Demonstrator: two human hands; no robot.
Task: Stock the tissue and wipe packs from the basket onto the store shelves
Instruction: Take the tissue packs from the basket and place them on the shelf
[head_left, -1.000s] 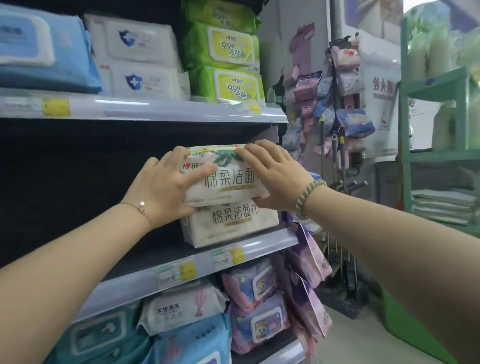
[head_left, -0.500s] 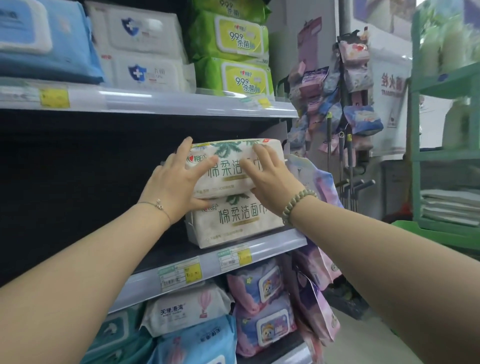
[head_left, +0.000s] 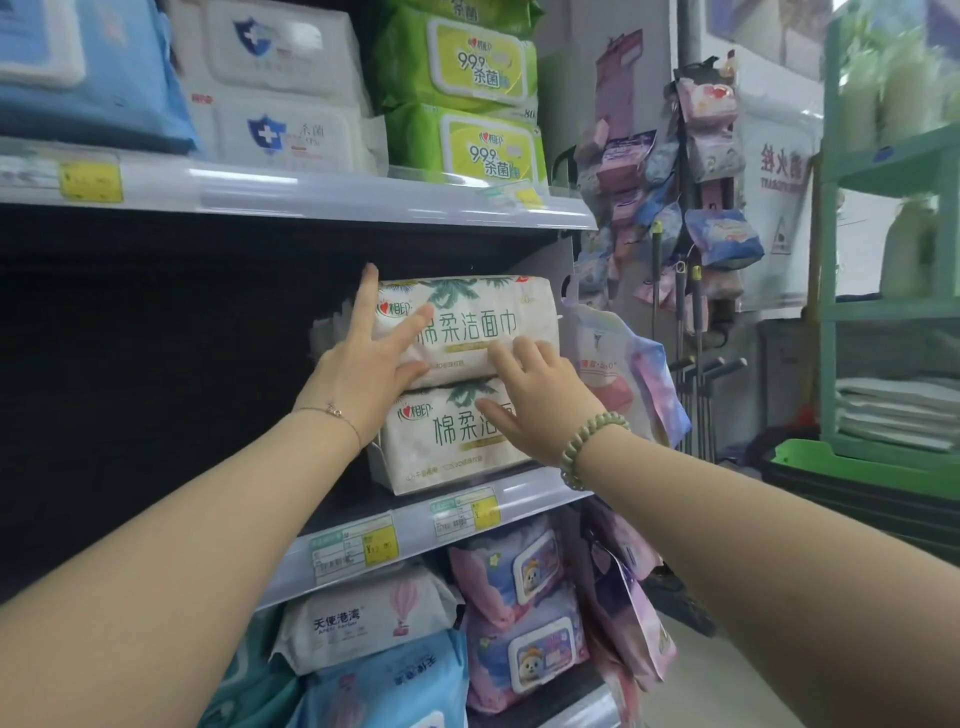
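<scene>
The top facial-towel pack (head_left: 467, 327) lay lengthwise along the middle shelf (head_left: 519, 499) atop its twin (head_left: 447, 441), dead ahead, with the left hand (head_left: 369, 374) splayed flat on its left end and the right hand (head_left: 540, 405) touching its front with loose fingers, neither gripping.

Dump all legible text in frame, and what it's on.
"相印", "棉柔洁面巾": top white pack
"相印", "棉柔洁", rest behind the right hand: lower white pack
"99.9", "杀菌": green packs
"天使港湾": balloon pack
"火栓": wall sign
Too blurred: price tags, blue-shield packs

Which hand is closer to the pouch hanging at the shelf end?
Right. The right hand is just left of the pouch; the left hand is farther left.
</scene>
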